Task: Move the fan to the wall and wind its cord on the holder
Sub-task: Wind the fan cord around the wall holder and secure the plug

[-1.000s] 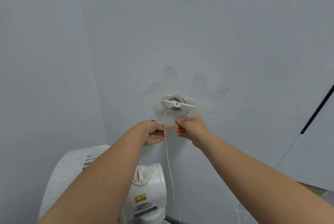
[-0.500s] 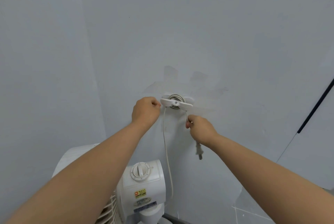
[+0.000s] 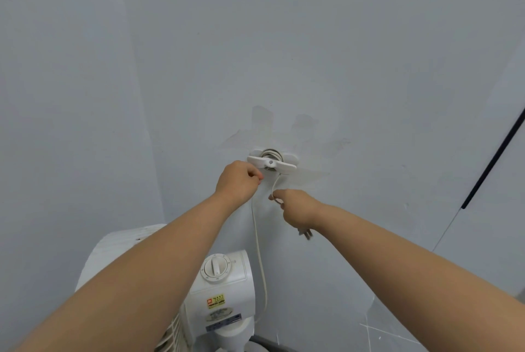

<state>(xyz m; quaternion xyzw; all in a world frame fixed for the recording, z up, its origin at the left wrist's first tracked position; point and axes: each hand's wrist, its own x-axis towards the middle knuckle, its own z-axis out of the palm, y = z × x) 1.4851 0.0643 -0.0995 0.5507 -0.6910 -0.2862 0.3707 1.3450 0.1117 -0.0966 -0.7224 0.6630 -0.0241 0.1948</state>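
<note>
**Cord (image 3: 259,252) held in both hands below the wall holder (image 3: 271,162)**

The holder is a small white fitting fixed to the pale grey wall (image 3: 312,53). It has two flat wings, one to each side, and several turns of cord lie wrapped round its hub behind them.

The left hand (image 3: 237,182) is just beside the left wing, its fingers curled tight into the palm. A long stretch of cord drops from under this hand, so it appears to grip the cord, though the knuckles hide the hold itself. That stretch hangs close along the wall and curves in behind the fan's housing.

The right hand (image 3: 295,206) is lower and to the right, below the holder. Thumb and forefinger pinch a short length of cord that comes down from the hub in a slight curve, and the other fingers are folded. The plug (image 3: 305,233) sticks out beneath this hand, blurred.

The fan (image 3: 224,289) stands close to the wall, directly under the hands. It is white, with a round dial (image 3: 216,268) on top of its housing and a yellow sticker (image 3: 216,301) on the face below. Part of its grille shows at the left, partly behind the left forearm.

Faint marks stain the wall around the holder. A dark strip (image 3: 494,158) slants down the right edge, and grey floor (image 3: 397,334) shows at the bottom right.
</note>
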